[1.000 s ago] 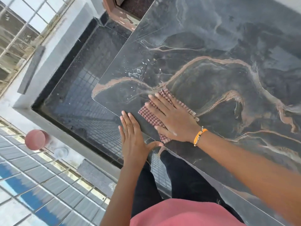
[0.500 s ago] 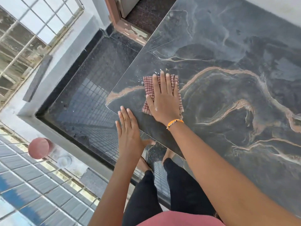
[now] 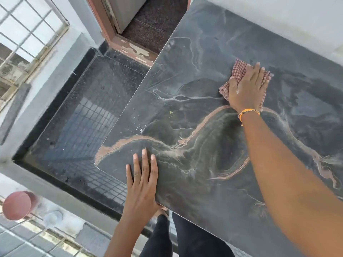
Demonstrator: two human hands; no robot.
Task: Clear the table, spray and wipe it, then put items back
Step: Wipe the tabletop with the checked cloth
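the right hand [image 3: 247, 88] lies flat, fingers straight, pressing a red-and-white checked cloth [image 3: 239, 71] onto the dark grey marble-patterned counter [image 3: 194, 164]; the cloth shows past the fingertips and at both sides of the palm. the left hand [image 3: 142, 179] rests open, palm down, on the near counter edge, well apart from the cloth, with small water droplets [image 3: 138, 127] on the counter beyond its fingertips.

text: none readable | labels, brands, numbers, signs: none in sight from here | surfaces checked: all in view, nothing printed or written that can be made out
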